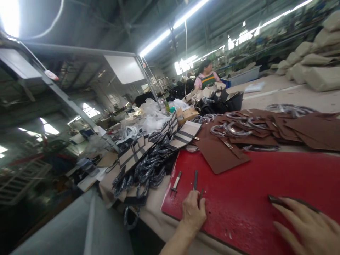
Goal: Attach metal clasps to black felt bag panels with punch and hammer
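Observation:
At the left part of the red board point(252, 184), my left hand point(193, 211) is closed, thumb and fingers curled together. A dark narrow metal tool point(196, 180) sticks out past its fingertips, and a second thin dark piece point(201, 193) shows by the thumb; the grip itself is partly hidden. To the left lies a small metal tool with a forked end point(175, 183). My right hand point(305, 226) is slightly blurred, its fingers stretched out and spread. Under or beside those fingers is a long dark bar-like tool point(275, 200); it looks touched rather than gripped.
Brown bag panels point(221, 154) with plastic-wrapped handles point(239, 129) overlap the board's far edge. Striped panels point(186, 134) and dark wrapped handles point(151, 166) are heaped at left. A co-worker point(207, 76) is behind black bags point(220, 102). Beige bundles point(321, 76) are stacked far right.

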The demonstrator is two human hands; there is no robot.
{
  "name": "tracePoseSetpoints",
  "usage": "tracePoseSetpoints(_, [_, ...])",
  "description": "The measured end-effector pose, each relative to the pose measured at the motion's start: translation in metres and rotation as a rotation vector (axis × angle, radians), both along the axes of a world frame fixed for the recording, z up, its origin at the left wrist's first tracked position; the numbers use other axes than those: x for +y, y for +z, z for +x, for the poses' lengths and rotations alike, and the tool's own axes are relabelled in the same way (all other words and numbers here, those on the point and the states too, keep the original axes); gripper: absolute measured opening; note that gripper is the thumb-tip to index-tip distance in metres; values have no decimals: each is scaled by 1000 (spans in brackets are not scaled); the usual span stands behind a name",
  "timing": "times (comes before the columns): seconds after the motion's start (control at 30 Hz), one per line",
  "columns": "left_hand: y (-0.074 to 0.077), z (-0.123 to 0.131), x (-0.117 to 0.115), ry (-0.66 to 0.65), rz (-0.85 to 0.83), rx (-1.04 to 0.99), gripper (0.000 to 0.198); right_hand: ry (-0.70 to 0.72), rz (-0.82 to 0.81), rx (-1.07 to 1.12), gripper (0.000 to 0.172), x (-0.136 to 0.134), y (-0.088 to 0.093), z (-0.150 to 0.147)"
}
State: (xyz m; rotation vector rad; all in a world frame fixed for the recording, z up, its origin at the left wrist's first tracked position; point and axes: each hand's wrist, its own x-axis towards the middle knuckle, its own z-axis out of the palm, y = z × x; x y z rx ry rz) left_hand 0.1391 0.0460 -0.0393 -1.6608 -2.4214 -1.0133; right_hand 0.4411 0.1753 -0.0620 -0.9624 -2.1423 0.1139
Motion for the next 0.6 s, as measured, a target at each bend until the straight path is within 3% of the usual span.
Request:
tracePoseSetpoints(0.1, [-1, 4, 2, 34, -55, 124, 13, 67, 112, -195, 40, -11, -11, -35])
tracePoseSetpoints(0.17, [-3, 5, 2, 77, -67, 169, 16, 38, 111, -300, 43, -20, -14, -47])
tracePoseSetpoints(0.37, [-5, -3, 8, 70, -91, 191, 20, -46, 84, -386, 51, -36, -15, -53])
tracePoseSetpoints(0.5, [7, -16, 14, 50, -124, 150, 17, -53, 106, -379, 51, -36, -15, -51])
tracePoseSetpoints(0.6, [24, -34, 22, 72, -137, 142, 16, -32, 143, -374, 50, -32, -15, -51])
